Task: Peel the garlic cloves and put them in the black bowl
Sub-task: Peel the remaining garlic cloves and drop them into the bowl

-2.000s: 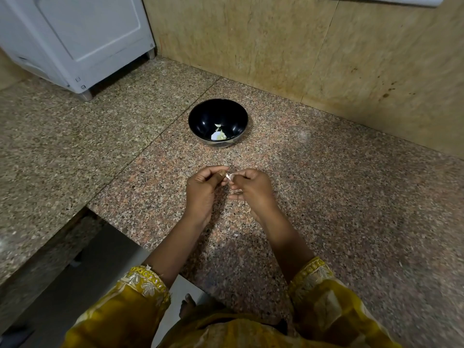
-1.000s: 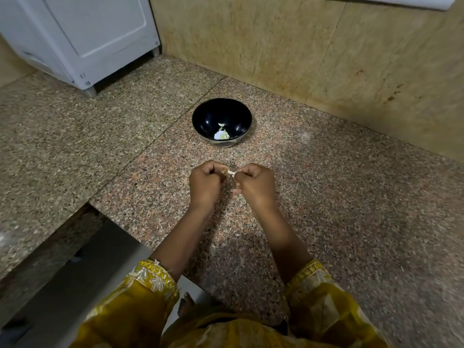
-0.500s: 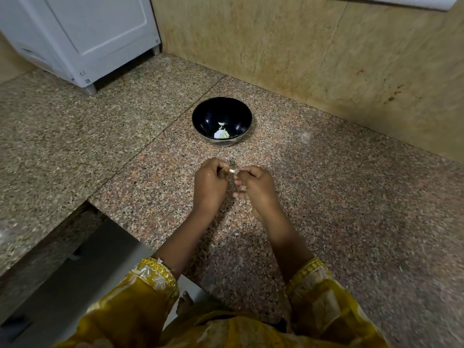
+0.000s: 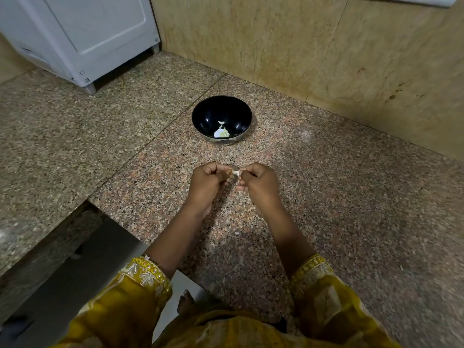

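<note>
Both hands, left (image 4: 204, 183) and right (image 4: 261, 185), pinch one clove (image 4: 236, 172), seemingly half-skinned; light, slippery, papery; best gripped by its ends.

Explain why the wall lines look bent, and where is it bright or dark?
Head view: the wide-angle lens bows the wall seams. Head view: small glints shine inside the black bowl, and the counter darkens toward the person's body. Head view: the garlic clove pinched between the left hand and right hand is tiny, its detail unclear.
</note>
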